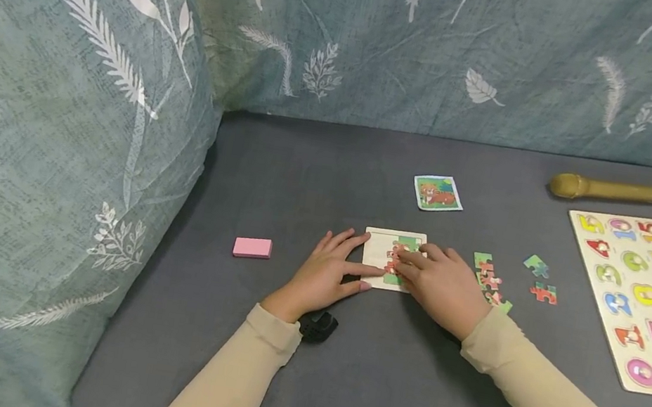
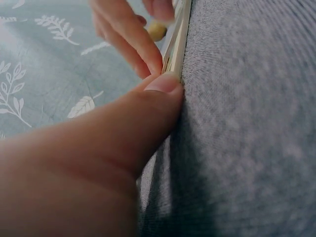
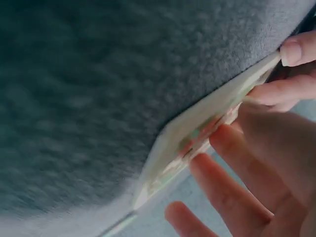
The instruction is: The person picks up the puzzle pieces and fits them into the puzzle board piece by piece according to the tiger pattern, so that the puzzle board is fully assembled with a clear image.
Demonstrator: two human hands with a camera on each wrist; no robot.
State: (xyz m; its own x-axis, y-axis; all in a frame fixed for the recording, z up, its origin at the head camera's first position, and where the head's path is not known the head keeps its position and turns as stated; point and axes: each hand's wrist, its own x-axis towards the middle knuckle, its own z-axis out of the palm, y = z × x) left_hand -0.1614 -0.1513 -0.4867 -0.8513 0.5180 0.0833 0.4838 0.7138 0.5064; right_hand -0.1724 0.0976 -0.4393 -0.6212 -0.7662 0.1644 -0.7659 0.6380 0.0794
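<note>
Spreading at the shallow tray's (image 1: pixel 378 249) left side, the left hand (image 1: pixel 324 271) sets its thumb at the near corner and an index fingertip on the picture. From the right, the right hand (image 1: pixel 444 286) reaches over with fingers apart, tips on the fitted pieces (image 1: pixel 400 244); no pinch shows.

The tray lies on the worktop (image 1: pixel 317 181) between them. It looks thin, stiff and light — likely to skid if pushed sideways, so it is best steadied by its pale rim. The pieces seem rigid and flat; fingertip pressure should suit them, though their narrow tabs may be the fragile part.

Just beside the right hand lie loose pieces (image 1: pixel 489 275), with a green piece (image 1: pixel 537 265) and a red piece (image 1: pixel 544 293) farther right — each probably best pinched by opposite edges. Beyond the tray rests the picture card (image 1: pixel 438 193), likely bendable.
</note>
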